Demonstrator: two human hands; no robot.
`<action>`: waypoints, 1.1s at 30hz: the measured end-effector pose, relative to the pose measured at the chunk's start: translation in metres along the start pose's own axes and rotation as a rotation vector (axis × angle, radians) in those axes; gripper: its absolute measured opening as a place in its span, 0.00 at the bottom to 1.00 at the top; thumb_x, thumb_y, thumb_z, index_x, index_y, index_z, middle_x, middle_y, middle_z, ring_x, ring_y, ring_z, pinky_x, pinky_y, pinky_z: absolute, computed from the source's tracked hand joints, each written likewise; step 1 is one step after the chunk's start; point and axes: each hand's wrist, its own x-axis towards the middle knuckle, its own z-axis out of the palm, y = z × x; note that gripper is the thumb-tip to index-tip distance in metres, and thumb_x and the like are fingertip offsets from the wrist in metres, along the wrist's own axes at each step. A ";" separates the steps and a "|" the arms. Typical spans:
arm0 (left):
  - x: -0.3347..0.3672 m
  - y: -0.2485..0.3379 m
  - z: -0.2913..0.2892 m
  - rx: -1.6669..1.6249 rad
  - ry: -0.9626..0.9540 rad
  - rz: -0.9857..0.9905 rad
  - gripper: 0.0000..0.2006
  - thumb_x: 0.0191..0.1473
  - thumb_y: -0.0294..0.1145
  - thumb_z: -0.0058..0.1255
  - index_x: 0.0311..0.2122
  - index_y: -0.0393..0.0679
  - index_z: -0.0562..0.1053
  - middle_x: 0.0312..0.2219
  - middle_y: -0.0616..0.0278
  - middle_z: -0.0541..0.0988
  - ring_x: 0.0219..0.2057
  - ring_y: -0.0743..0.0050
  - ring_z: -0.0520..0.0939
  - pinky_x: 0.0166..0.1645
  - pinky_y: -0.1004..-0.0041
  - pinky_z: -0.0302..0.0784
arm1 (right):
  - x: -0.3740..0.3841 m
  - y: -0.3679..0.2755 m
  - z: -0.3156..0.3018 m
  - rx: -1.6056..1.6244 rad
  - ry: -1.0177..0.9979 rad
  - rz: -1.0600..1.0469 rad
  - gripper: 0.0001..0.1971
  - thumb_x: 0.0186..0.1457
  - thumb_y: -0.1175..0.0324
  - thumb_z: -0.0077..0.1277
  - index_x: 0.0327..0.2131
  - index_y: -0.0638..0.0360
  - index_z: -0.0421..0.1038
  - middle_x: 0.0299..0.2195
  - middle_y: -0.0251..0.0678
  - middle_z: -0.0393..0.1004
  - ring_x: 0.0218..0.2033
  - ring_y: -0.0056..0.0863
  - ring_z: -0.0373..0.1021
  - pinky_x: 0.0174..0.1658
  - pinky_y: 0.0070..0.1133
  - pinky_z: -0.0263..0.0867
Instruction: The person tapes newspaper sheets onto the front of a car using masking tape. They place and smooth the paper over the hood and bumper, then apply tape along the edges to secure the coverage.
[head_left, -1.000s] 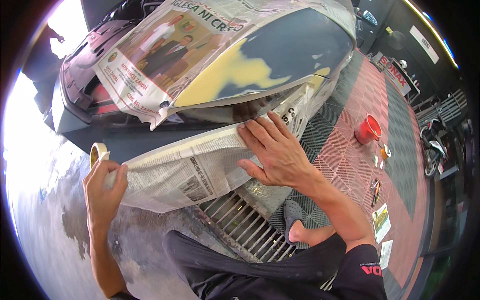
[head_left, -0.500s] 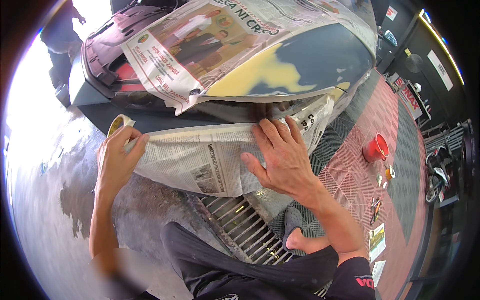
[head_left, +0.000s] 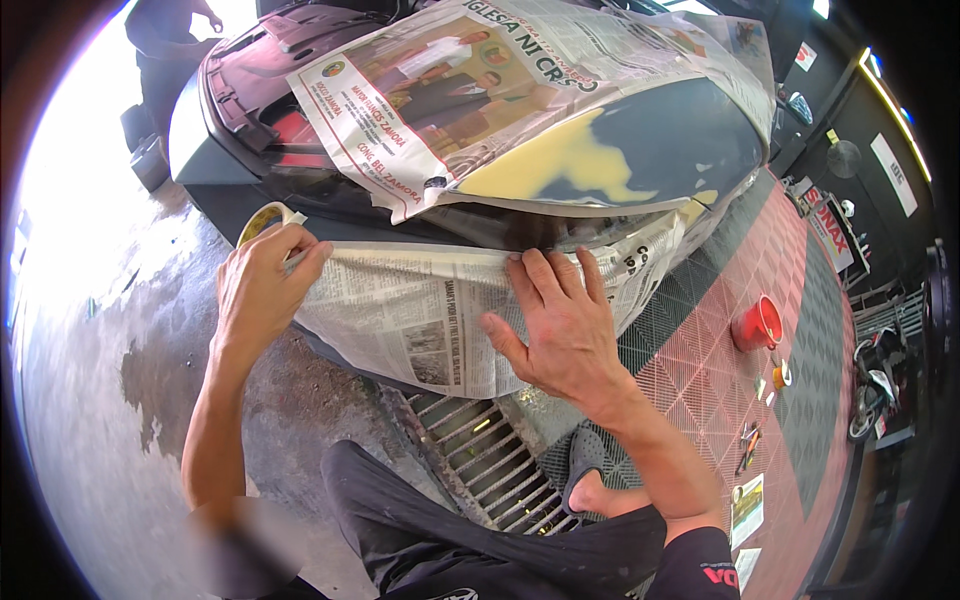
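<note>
Newspaper (head_left: pixel 400 300): tension evenly.
Your left hand (head_left: pixel 262 290) pinches it, masking tape roll (head_left: pixel 261 222) alongside; smooth with your open right hand (head_left: pixel 568 335).

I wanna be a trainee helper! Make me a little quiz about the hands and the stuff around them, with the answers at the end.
1. Which hand has the roll of tape?
A) the left
B) the right

2. True or false: in the picture, the red bucket is farther right than the metal floor grate.

3. Fill in the gap: the right hand rests, fingers spread, on a sheet of ____.

Key:
1. A, the left hand
2. True
3. newspaper
</note>
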 end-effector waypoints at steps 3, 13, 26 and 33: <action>0.004 0.000 0.001 0.037 0.005 0.024 0.16 0.64 0.47 0.60 0.41 0.43 0.84 0.38 0.58 0.87 0.39 0.51 0.88 0.48 0.56 0.79 | 0.010 -0.006 -0.002 0.024 -0.022 0.035 0.31 0.68 0.45 0.55 0.54 0.71 0.77 0.48 0.49 0.74 0.52 0.47 0.72 0.68 0.55 0.61; 0.019 -0.002 0.010 0.059 0.018 0.050 0.16 0.63 0.48 0.61 0.40 0.45 0.84 0.37 0.55 0.88 0.40 0.48 0.87 0.48 0.54 0.80 | 0.017 -0.014 -0.006 -0.004 -0.031 0.027 0.30 0.68 0.46 0.56 0.54 0.68 0.77 0.45 0.46 0.74 0.50 0.46 0.72 0.66 0.53 0.62; 0.028 -0.003 0.015 0.080 -0.022 0.001 0.16 0.62 0.50 0.62 0.39 0.46 0.85 0.34 0.54 0.87 0.39 0.48 0.87 0.49 0.52 0.79 | 0.031 -0.038 0.010 -0.013 -0.031 0.054 0.31 0.68 0.46 0.55 0.55 0.69 0.76 0.50 0.45 0.73 0.52 0.44 0.69 0.64 0.49 0.62; 0.034 -0.003 0.018 0.054 -0.049 -0.027 0.16 0.62 0.49 0.63 0.39 0.46 0.85 0.33 0.54 0.87 0.41 0.46 0.87 0.50 0.52 0.79 | 0.040 -0.052 0.029 -0.022 0.006 0.060 0.33 0.67 0.45 0.56 0.57 0.72 0.74 0.51 0.45 0.70 0.52 0.46 0.67 0.61 0.45 0.64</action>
